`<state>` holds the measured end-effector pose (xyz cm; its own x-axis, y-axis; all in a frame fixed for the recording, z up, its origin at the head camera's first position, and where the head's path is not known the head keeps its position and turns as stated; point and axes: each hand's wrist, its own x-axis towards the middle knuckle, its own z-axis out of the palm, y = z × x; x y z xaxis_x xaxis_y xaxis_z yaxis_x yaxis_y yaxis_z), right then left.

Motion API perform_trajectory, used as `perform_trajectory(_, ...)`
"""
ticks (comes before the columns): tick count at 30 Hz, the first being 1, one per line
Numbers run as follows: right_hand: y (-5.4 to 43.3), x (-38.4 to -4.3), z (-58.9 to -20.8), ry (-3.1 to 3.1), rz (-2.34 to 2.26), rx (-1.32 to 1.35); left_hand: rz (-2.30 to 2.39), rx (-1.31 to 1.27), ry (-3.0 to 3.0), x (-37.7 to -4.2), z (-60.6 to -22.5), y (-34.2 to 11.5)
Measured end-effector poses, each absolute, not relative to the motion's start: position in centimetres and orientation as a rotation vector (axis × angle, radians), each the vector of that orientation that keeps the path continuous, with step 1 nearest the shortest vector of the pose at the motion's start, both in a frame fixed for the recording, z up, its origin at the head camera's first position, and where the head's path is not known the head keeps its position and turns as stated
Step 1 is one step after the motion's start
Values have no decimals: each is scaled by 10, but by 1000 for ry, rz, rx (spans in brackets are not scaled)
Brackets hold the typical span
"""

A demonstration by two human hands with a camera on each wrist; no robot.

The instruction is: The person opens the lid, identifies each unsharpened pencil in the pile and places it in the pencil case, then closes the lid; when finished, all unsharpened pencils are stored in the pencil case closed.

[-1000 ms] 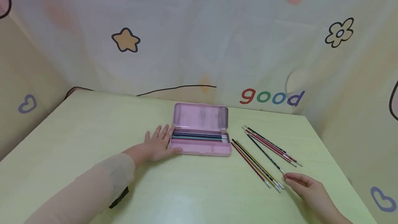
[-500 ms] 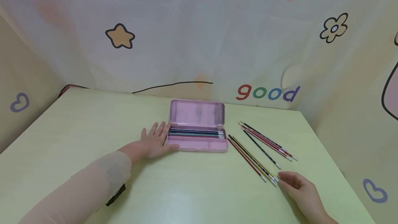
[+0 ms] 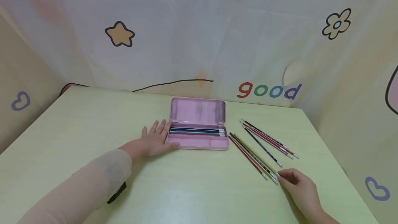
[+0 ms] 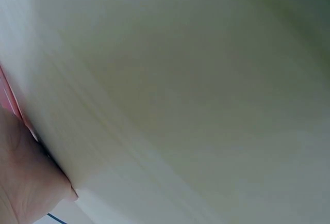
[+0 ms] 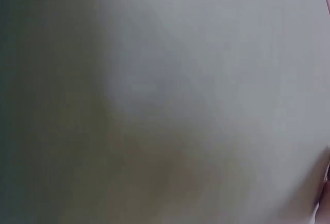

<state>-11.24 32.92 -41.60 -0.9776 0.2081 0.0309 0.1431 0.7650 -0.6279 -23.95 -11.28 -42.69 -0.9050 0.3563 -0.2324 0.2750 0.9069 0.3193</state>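
My left hand (image 3: 153,143) lies flat with spread fingers against the left side of an opened pink pencil case (image 3: 199,143). Its thumb rests at the case's front left corner. Several dark, green and red pencils (image 3: 196,131) lie side by side in the case's rear compartment. At the right, thumb and fingertips of my right hand (image 3: 300,186) pinch the eraser end of a yellow pencil (image 3: 255,152). That pencil lies in a slanted group with a black-and-yellow one and a red pencil (image 3: 248,157). In the left wrist view the heel of the left hand (image 4: 31,177) shows.
Right of that group lies a single dark green pencil (image 3: 262,146). Beyond it are several red and black pencils (image 3: 270,139), slanting the same way. The pale table (image 3: 192,186) ends at a printed cloth backdrop (image 3: 174,44); its right edge runs beyond the right hand.
My right hand has let go of the dark green pencil, shifted left toward the neighbouring group and taken the yellow pencil's end. The left hand stays at the case.
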Motion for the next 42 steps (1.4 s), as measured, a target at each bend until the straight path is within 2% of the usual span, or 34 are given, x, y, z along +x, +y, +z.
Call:
perform_trajectory(15, 336, -121, -401, -2931, 896, -92, 423, 480, 2758, -228, -407, -109)
perform_trajectory(22, 336, -126, -395, -3023, 765, 1, 423, 459, 2762, -231, -414, -110)
perform_trajectory(35, 352, -136, -385, -2713, 1351, -251, 419, 460, 2755, -229, -412, -111)
perform_trajectory(42, 347, -144, -377, -2533, 1439, -348, 424, 466, 2763, -232, -416, -112)
